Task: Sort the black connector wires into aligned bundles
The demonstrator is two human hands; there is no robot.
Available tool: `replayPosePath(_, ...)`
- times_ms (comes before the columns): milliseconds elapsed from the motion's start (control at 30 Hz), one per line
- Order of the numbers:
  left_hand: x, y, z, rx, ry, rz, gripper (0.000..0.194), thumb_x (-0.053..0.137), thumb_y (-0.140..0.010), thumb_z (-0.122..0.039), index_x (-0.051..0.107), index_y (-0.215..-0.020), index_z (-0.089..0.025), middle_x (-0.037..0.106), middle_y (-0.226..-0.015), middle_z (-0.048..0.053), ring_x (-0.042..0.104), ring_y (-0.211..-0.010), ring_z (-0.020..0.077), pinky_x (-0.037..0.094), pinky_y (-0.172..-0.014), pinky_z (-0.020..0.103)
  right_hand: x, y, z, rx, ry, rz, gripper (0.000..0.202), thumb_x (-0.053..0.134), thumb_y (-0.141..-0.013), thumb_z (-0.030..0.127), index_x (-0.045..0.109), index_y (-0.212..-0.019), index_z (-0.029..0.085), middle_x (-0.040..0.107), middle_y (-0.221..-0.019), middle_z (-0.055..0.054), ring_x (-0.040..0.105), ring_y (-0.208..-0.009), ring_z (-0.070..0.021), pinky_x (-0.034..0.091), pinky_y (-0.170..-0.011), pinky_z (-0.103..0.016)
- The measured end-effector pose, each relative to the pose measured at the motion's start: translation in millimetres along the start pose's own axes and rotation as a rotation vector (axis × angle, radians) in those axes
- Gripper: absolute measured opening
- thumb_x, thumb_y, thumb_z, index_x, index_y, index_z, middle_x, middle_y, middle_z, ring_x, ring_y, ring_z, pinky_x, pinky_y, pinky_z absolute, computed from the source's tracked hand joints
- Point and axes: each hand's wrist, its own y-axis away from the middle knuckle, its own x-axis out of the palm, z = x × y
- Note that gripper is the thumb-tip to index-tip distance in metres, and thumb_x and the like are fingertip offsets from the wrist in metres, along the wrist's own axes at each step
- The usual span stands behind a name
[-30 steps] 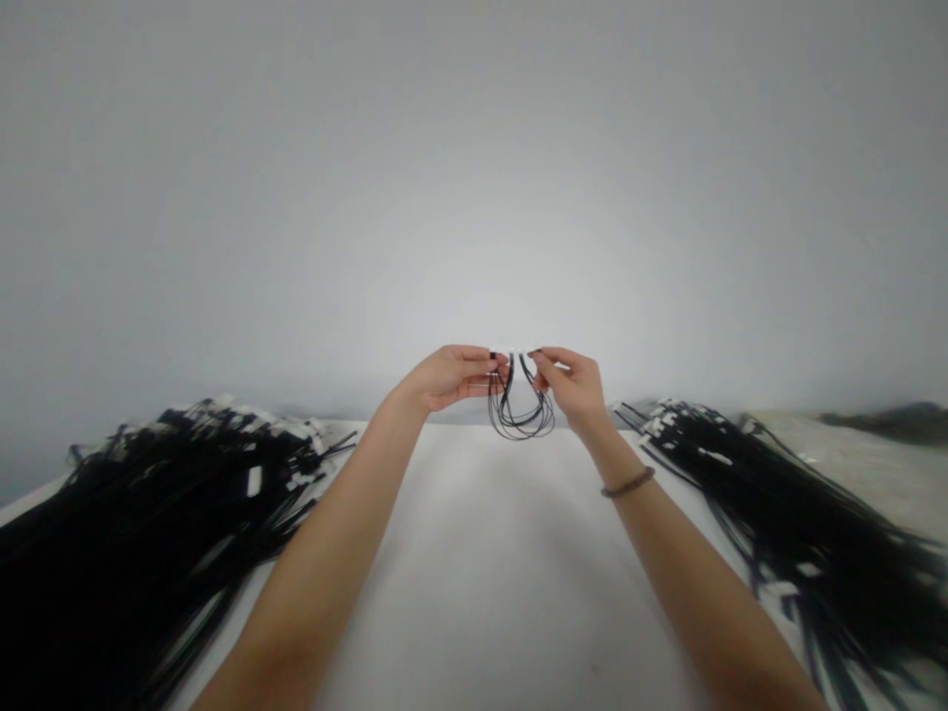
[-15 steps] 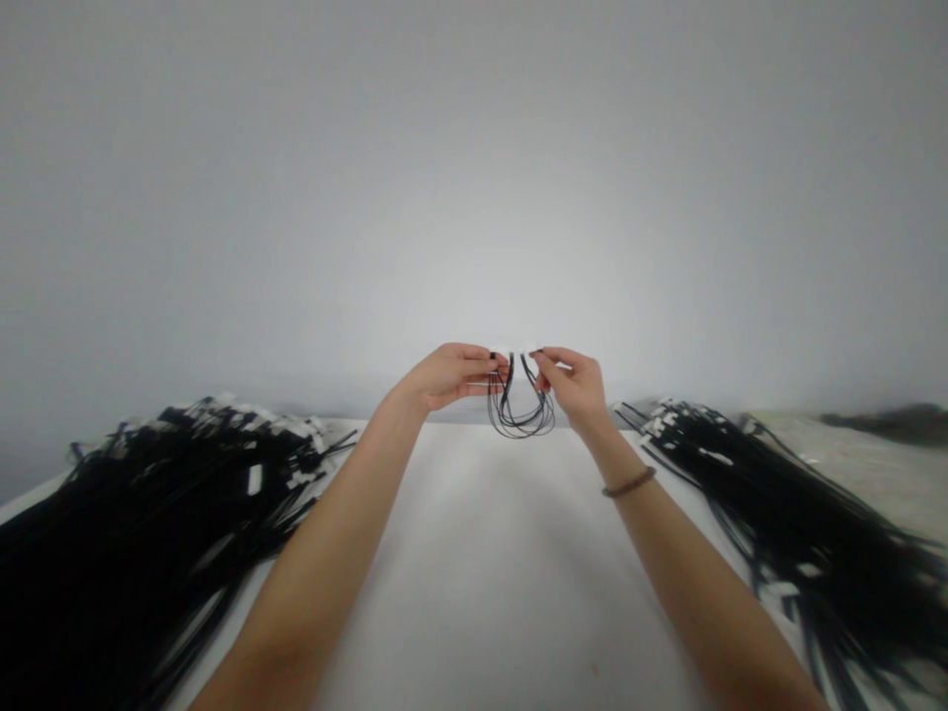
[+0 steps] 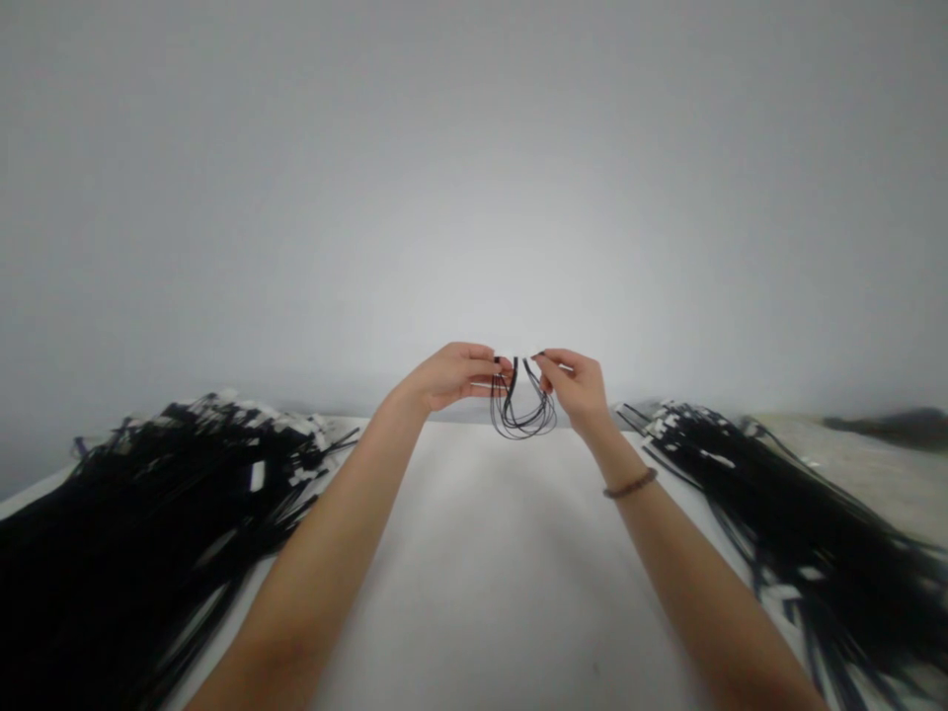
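Both hands hold up a black wire harness (image 3: pixel 522 431), its thin wires hanging in a U-shaped loop between them. My left hand (image 3: pixel 460 375) is closed on one end, the fingers pointing right. My right hand (image 3: pixel 575 383) pinches the other end between thumb and forefinger. Small white connectors at the two ends blend into the pale wall and are partly covered by fingers. The harness is in the air above the far edge of the white table (image 3: pixel 489 563).
To the left lies a large pile of black wire harnesses (image 3: pixel 148 523) with white connectors. A second bundle of black harnesses (image 3: pixel 785 504) lies on the right, with a clear plastic bag (image 3: pixel 851 464) behind it. A pale wall (image 3: pixel 474 178) rises beyond the table.
Hardly anything differs. Both hands and the harness appear shifted very slightly to the right, and the grip on each end is the same.
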Motion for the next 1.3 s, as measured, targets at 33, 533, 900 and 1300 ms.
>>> replayPosePath(33, 0.3, 0.2, -0.2, -0.001, 0.006, -0.003, 0.012, 0.063, -0.065, -0.015, 0.057, -0.073, -0.007, 0.059, -0.087, 0.011, 0.057, -0.081, 0.0171, 0.041, -0.084, 0.042, 0.2, 0.2, 0.8, 0.006, -0.004, -0.002, 0.026, 0.057, -0.065, 0.036, 0.061, -0.071, 0.011, 0.052, -0.048, 0.0, 0.049, -0.043, -0.01, 0.037, -0.042, -0.021)
replayPosePath(533, -2.8, -2.1, 4.2, -0.017, 0.051, -0.008, 0.014, 0.064, -0.063, -0.012, 0.058, -0.075, -0.007, 0.06, -0.084, 0.011, 0.057, -0.078, 0.0173, 0.042, -0.083, 0.041, 0.6, 1.5, -3.3, -0.035, 0.059, 0.023, 0.032, 0.061, -0.06, 0.04, 0.062, -0.075, 0.011, 0.053, -0.053, -0.002, 0.046, -0.043, -0.0092, 0.038, -0.041, -0.02)
replayPosePath(900, -1.3, -1.2, 3.4, -0.017, 0.051, -0.009, 0.014, 0.065, -0.063, -0.013, 0.058, -0.073, -0.007, 0.06, -0.084, 0.011, 0.057, -0.078, 0.0173, 0.042, -0.083, 0.041, -0.2, 2.2, -4.3, -0.069, 0.056, 0.057, 0.031, 0.062, -0.059, 0.037, 0.061, -0.076, 0.011, 0.051, -0.055, 0.0, 0.045, -0.046, -0.0079, 0.036, -0.043, -0.019)
replayPosePath(1300, 0.6, 0.0, 0.5, -0.009, -0.02, -0.024, 0.015, 0.066, -0.062, -0.017, 0.058, -0.071, -0.007, 0.061, -0.086, 0.012, 0.058, -0.08, 0.018, 0.042, -0.083, 0.041, 0.4, 2.1, -6.5, -0.024, 0.016, 0.055, 0.027, 0.065, -0.056, 0.034, 0.055, -0.069, 0.013, 0.052, -0.056, 0.0, 0.045, -0.047, -0.0083, 0.037, -0.046, -0.021)
